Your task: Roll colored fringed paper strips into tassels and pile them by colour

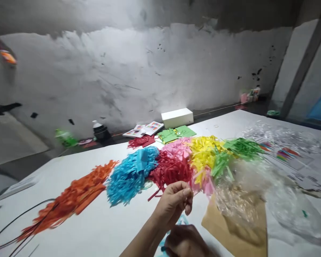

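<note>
My left hand (176, 200) is raised over the white table, its fingers curled and thumb pressed to the forefinger; I cannot make out anything between them. Just below it, near the bottom edge, my right hand (186, 241) is closed and blurred, with a small dark bit showing at its fingers. Light blue paper strips (183, 220) show behind and between the two hands. Beyond them lie heaps of fringed paper: dark red (172, 169), blue (133, 175), orange (72, 196), yellow (205, 150), pink (178, 147) and green (242, 148).
Crumpled clear plastic bags (291, 203) and a brown paper sheet (237, 232) lie to the right. A white box (177, 117), printed cards (152, 127) and green paper pieces (186, 131) sit at the back. Black cords (21, 216) cross the left side. A grey wall (139, 71) stands behind.
</note>
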`<move>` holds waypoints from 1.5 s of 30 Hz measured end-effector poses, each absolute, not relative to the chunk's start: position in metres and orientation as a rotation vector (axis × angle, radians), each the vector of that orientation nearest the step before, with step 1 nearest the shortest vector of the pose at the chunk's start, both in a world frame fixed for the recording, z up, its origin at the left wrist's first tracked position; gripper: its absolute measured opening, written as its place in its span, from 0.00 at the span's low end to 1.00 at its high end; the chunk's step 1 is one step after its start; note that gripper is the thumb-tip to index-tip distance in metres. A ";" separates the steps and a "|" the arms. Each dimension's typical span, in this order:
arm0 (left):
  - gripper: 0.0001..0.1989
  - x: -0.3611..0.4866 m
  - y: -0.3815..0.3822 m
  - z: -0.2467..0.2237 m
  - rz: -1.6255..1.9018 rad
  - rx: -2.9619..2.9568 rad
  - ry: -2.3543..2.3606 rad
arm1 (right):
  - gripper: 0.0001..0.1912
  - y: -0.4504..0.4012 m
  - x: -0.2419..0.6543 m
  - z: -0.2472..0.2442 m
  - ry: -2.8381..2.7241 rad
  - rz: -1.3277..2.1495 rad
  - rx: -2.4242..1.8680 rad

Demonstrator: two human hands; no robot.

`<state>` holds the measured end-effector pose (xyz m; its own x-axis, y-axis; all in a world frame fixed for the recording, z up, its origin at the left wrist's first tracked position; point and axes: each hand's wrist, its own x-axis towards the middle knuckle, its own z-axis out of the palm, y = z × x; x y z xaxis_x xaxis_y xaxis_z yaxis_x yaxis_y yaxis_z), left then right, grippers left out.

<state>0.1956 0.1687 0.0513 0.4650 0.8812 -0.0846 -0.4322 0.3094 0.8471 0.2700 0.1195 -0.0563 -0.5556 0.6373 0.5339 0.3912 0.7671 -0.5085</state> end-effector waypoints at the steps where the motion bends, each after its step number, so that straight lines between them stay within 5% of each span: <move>1: 0.18 0.190 0.163 0.047 0.962 0.826 0.600 | 0.10 0.120 0.272 -0.057 -2.194 0.421 -0.766; 10: 0.10 0.154 0.131 0.026 1.012 0.670 0.377 | 0.16 0.121 0.297 -0.039 -1.868 0.657 -0.801; 13: 0.09 0.145 0.128 0.027 1.038 0.676 0.364 | 0.11 0.123 0.308 -0.031 -1.778 0.704 -0.841; 34: 0.12 0.153 0.121 0.019 1.043 0.636 0.638 | 0.04 0.110 0.319 -0.011 -1.473 0.591 -0.775; 45: 0.11 0.152 0.126 0.013 1.010 0.571 0.546 | 0.07 0.106 0.318 -0.008 -1.234 0.911 -0.841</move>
